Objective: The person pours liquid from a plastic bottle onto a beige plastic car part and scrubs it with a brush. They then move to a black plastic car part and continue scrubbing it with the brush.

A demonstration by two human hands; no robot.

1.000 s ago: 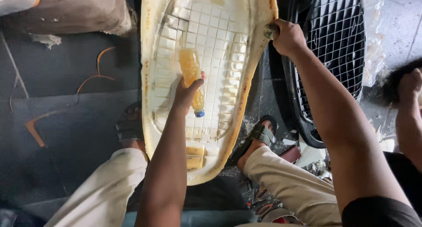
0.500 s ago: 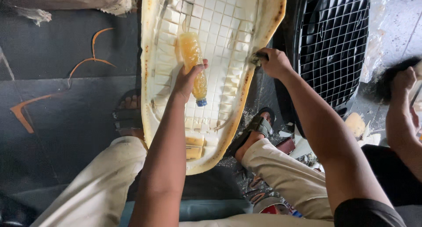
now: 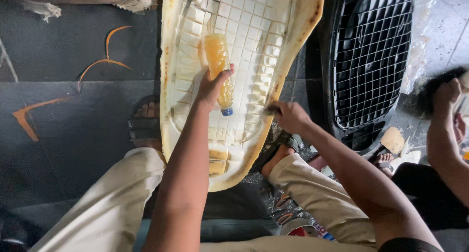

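The left hand (image 3: 211,88) wraps its fingers around a small bottle (image 3: 219,69) of orange liquid, cap pointing near, over the big cream ribbed shell (image 3: 254,42). The right hand (image 3: 289,116) pinches the shell's right edge with fingers closed. A black grille (image 3: 371,61) stands to the right.

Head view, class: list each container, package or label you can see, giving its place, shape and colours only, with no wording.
Plastic bottle: in the left hand, over the cream gridded shell; slim, amber liquid, blue cap pointing down.
Round can or lid: bottom edge, by the right knee; white, red and blue print.
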